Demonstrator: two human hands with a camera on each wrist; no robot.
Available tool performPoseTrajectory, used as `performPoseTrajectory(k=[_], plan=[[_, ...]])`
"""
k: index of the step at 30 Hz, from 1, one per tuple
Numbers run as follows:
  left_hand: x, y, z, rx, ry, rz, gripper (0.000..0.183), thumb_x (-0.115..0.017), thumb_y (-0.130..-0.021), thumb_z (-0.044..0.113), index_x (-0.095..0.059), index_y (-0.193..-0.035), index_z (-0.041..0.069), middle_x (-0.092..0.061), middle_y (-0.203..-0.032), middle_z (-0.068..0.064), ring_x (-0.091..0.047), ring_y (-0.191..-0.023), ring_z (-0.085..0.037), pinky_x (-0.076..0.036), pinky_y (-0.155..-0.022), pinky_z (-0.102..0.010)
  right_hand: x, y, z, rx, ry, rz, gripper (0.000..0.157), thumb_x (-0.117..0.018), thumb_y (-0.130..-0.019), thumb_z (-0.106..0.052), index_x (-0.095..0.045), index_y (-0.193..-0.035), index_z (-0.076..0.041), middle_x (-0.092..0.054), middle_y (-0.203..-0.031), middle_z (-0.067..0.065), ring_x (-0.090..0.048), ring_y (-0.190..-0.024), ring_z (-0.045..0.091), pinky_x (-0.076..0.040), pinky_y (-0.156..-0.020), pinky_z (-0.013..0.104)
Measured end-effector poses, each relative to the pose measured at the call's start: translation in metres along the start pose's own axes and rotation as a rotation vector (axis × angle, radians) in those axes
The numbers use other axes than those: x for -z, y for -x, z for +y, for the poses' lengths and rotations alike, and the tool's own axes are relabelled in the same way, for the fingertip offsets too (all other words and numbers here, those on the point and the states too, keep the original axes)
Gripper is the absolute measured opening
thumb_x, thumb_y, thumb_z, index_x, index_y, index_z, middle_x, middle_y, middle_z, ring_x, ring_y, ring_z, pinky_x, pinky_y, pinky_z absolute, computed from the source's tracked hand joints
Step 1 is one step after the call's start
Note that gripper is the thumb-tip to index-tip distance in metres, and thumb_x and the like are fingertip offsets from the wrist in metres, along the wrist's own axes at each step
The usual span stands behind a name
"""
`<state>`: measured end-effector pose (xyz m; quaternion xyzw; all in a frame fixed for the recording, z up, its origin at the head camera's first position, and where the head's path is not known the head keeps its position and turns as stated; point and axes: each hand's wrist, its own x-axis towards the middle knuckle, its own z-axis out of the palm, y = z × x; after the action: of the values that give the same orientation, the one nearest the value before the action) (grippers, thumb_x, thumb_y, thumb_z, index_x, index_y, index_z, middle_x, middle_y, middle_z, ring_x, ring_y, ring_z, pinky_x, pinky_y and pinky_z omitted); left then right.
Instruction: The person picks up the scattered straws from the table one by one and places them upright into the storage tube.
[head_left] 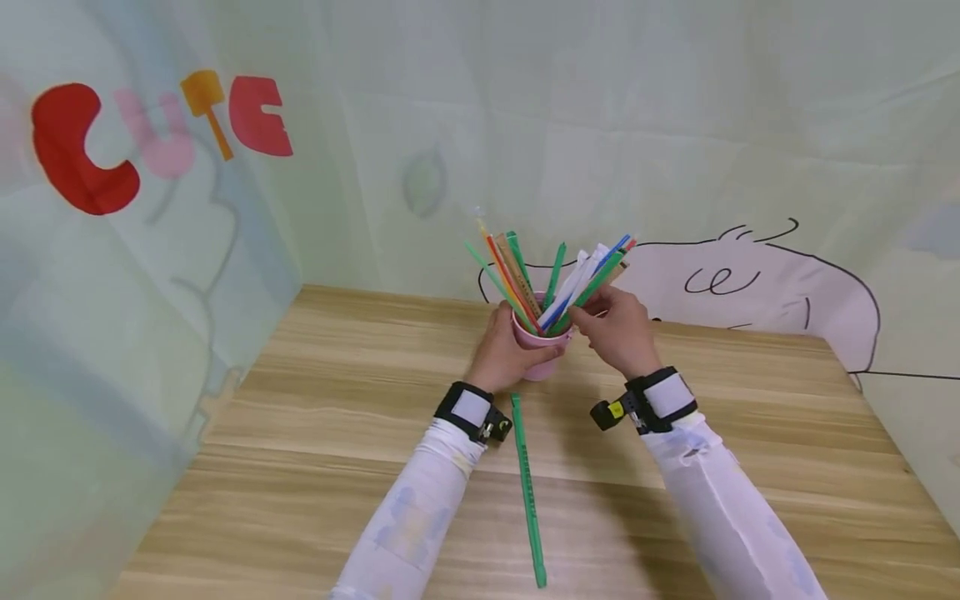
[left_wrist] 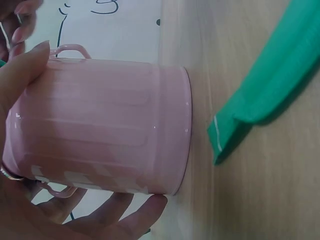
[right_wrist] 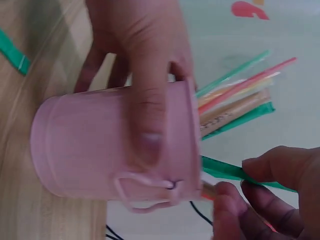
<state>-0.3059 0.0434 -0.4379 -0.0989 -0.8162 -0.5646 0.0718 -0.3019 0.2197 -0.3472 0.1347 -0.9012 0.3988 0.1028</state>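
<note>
A small pink bucket (left_wrist: 105,117) with little side handles stands upright on the table, holding several straws. My left hand (head_left: 507,354) grips its side, thumb near the rim and fingers round the far side. With thumb and fingertips my right hand (right_wrist: 280,187) pinches a green paper-wrapped straw (right_wrist: 227,171) just above the rim; its lower end is hidden in the bucket. White-wrapped straws (head_left: 573,282) and a blue one stand close by that hand. On the bucket's left side lean brown-wrapped (right_wrist: 235,114), red and clear-wrapped straws. Another green wrapped straw (head_left: 528,492) lies on the table between my forearms.
The wood-grain table (head_left: 337,400) meets a pale printed cloth backdrop (head_left: 420,100) just behind the bucket. Red, pink and orange letters (head_left: 86,167) mark the left side of the cloth. A camera strap (head_left: 660,398) circles each wrist.
</note>
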Motion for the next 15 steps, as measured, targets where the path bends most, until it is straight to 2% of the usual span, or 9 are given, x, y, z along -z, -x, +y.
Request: performPoseTrajectory(k=[4, 6, 11, 15], plan=[[-0.001, -0.002, -0.002, 0.009, -0.003, -0.001, 0.094, -0.082, -0.071, 0.05, -0.027, -0.142, 0.021, -0.04, -0.129, -0.008, -0.045, -0.113, -0.017, -0.045, -0.099, -0.043, -0.009, 0.001, 0.005, 0.029, 0.112, 0.007, 0.019, -0.072, -0.087, -0.023, -0.068, -0.088, -0.005, -0.068, -0.078, 0.01, -0.057, -0.065, 0.019, -0.046, -0.05, 0.032], [-0.002, -0.001, -0.003, 0.011, -0.009, 0.0, 0.093, -0.082, -0.071, 0.051, -0.028, -0.14, 0.02, -0.041, -0.129, -0.008, -0.046, -0.112, -0.017, -0.045, -0.099, -0.042, -0.012, 0.002, 0.008, 0.025, 0.12, -0.001, 0.02, -0.073, -0.086, -0.024, -0.067, -0.084, -0.006, -0.066, -0.074, 0.009, -0.054, -0.062, 0.02, -0.042, -0.048, 0.031], [-0.001, 0.0, -0.001, 0.01, -0.031, -0.003, 0.093, -0.082, -0.071, 0.051, -0.029, -0.139, 0.016, -0.041, -0.128, -0.01, -0.047, -0.112, -0.019, -0.046, -0.098, -0.042, -0.012, 0.008, 0.014, -0.009, 0.089, -0.016, 0.029, -0.072, -0.087, -0.032, -0.062, -0.081, -0.005, -0.059, -0.071, 0.009, -0.05, -0.061, 0.021, -0.038, -0.046, 0.03], [0.0, 0.0, 0.0, 0.014, -0.028, -0.003, 0.096, -0.082, -0.071, 0.05, -0.027, -0.143, 0.017, -0.041, -0.131, -0.01, -0.046, -0.114, -0.02, -0.045, -0.099, -0.043, -0.006, 0.011, 0.017, -0.038, 0.035, -0.009, 0.039, -0.073, -0.085, -0.04, -0.055, -0.084, -0.005, -0.054, -0.072, 0.009, -0.048, -0.061, 0.022, -0.036, -0.045, 0.03]])
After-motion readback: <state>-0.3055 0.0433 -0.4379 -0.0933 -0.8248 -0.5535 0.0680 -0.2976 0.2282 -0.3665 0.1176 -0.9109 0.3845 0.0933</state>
